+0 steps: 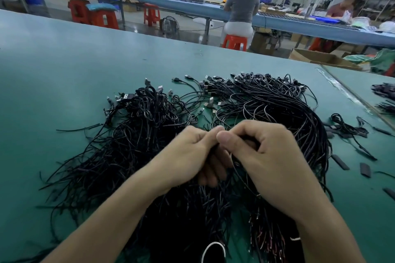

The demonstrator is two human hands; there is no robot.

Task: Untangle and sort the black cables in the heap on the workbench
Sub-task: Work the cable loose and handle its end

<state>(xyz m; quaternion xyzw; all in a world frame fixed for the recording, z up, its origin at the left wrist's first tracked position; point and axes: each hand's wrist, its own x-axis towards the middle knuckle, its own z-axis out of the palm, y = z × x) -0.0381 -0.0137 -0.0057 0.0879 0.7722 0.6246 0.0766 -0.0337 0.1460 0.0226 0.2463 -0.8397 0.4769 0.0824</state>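
A big heap of black cables [136, 147] with USB plugs at their far ends covers the green workbench [53, 66]. A straighter, combed bundle of cables [284, 109] arcs along the right side. Both hands meet above the middle of the heap. My left hand [190, 153] has its fingers curled round a thin black cable [235, 168]. My right hand [267, 156] pinches the same cable between thumb and forefinger, and the strand runs down under its palm. The fingertips of the two hands touch each other.
Short black sleeve pieces [342, 162] and a loose cable [346, 128] lie scattered on the right. A second bench [363, 85] with more cables adjoins at far right. Beyond the far edge stand red stools [235, 41], a floor fan, and seated people at another line.
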